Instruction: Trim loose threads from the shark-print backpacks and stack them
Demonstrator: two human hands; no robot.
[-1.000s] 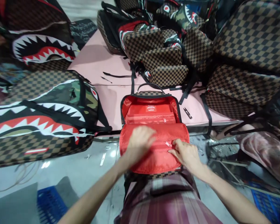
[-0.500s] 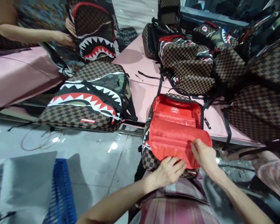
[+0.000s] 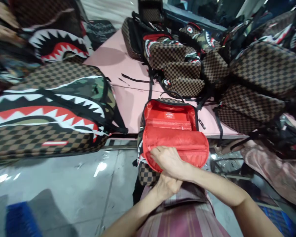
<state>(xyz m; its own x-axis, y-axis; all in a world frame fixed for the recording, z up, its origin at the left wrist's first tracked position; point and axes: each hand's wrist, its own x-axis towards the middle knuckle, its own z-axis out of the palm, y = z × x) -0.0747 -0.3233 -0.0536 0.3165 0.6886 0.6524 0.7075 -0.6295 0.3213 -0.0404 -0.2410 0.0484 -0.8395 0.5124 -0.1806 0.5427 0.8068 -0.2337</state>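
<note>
A checkered backpack point(image 3: 148, 174) rests against my lap at the pink table's edge, its main compartment unzipped. Its red-lined flap point(image 3: 192, 141) is folded down toward me, and a seam or zip line crosses the lining. My right hand point(image 3: 169, 159) lies over the left part of that lining, fingers curled and pinched; what they pinch is too small to make out. Just below, my left hand point(image 3: 171, 184) is closed at the flap's lower edge, its fingertips covered by my right hand. The red inside of the compartment point(image 3: 170, 108) shows a small label.
On the pink table point(image 3: 130, 108), a large shark-mouth backpack point(image 3: 46, 112) lies to the left. Several checkered backpacks point(image 3: 180, 59) are piled behind and to the right point(image 3: 249, 108). Another person's arm point(image 3: 5, 33) is at the far left. A blue basket point(image 3: 22, 219) stands on the floor.
My right hand has moved leftward across the red lining, from the flap's right side to its left, and now crosses above my left hand. The view has turned to the right.
</note>
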